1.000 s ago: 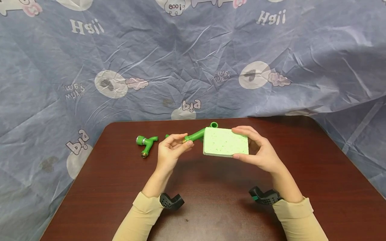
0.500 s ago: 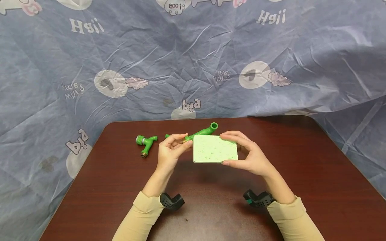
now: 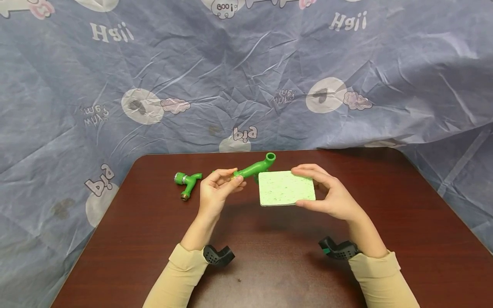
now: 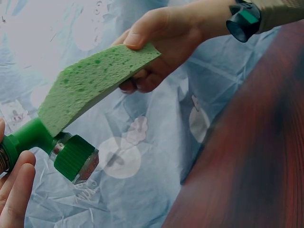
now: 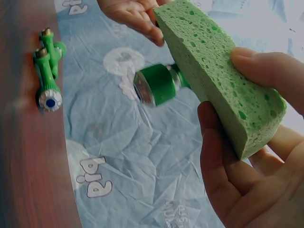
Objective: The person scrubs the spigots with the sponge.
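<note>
My left hand (image 3: pixel 217 188) pinches a green plastic tap (image 3: pixel 255 168) by its brass threaded end, with the spout pointing up to the right. My right hand (image 3: pixel 331 194) grips a light green speckled sponge (image 3: pixel 286 188) by its right end, thumb on one face and fingers on the other. In the left wrist view the sponge's far end lies against the tap's body, beside the ribbed green knob (image 4: pixel 74 157). From the head view the sponge hides that knob. Both things are held above the table.
A second green tap (image 3: pixel 188 184) lies on the dark wooden table (image 3: pixel 154 256), left of my left hand. Another green tap (image 5: pixel 58 52) lies close to it in the right wrist view, mostly hidden in the head view. Blue printed cloth (image 3: pixel 246 77) hangs behind the table.
My right hand first carried the sponge left along the tap, then back right, uncovering the spout again. The left hand keeps its hold on the tap and has barely shifted.
</note>
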The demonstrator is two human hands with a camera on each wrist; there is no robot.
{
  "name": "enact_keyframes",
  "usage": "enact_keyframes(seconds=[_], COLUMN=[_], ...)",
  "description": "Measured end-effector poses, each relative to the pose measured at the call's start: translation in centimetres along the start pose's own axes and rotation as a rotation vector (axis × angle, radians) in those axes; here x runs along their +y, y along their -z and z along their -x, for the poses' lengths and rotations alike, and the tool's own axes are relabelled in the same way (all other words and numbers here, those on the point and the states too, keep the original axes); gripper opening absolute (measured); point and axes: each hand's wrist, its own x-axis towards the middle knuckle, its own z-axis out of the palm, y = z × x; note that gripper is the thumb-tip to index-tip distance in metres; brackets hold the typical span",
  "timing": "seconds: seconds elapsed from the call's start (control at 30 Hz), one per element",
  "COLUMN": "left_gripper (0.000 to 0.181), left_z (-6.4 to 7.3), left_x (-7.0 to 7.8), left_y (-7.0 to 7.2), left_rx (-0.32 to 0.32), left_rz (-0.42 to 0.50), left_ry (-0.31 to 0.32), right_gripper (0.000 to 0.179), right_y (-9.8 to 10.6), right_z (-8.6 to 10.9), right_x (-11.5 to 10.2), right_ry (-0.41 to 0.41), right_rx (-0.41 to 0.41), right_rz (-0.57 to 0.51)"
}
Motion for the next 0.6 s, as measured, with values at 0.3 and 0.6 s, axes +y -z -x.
enact_keyframes(seconds=[0.3, 0.6], left_gripper=[0.023, 0.028], left_z=[0.0, 0.3], left_x=[0.2, -0.3], left_y=[0.1, -0.5], left_rx=[0.018, -0.024], left_rz=[-0.019, -0.004], left_ry=[-0.013, 0.006], right_gripper=[0.069, 0.067], right_y=[1.1, -0.3], right_z=[0.4, 0.1], right_x=[0.0, -0.2], right_ry=[-0.096, -0.078], right_rx=[0.015, -0.094], right_rz=[0.026, 0.003])
